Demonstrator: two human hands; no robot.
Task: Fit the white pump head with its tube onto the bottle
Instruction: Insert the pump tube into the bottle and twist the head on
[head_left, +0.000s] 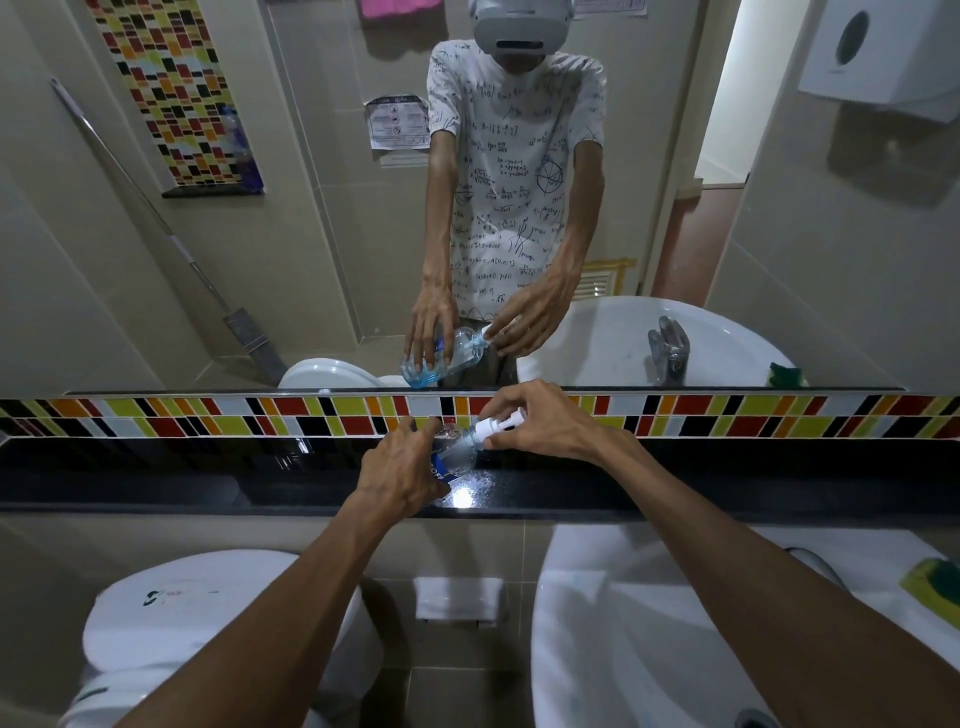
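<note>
Left hand (400, 470) clasps bottle (457, 452); right hand (540, 421) pinches pump head (496, 425).

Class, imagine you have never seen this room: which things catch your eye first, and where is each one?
First, the two hands at the centre: the left hand holds a tilted clear bottle over the black ledge, while the right hand grips the white pump head at its neck. Just behind runs a bright strip of coloured tiles. Above it, a big mirror repeats the scene.
</note>
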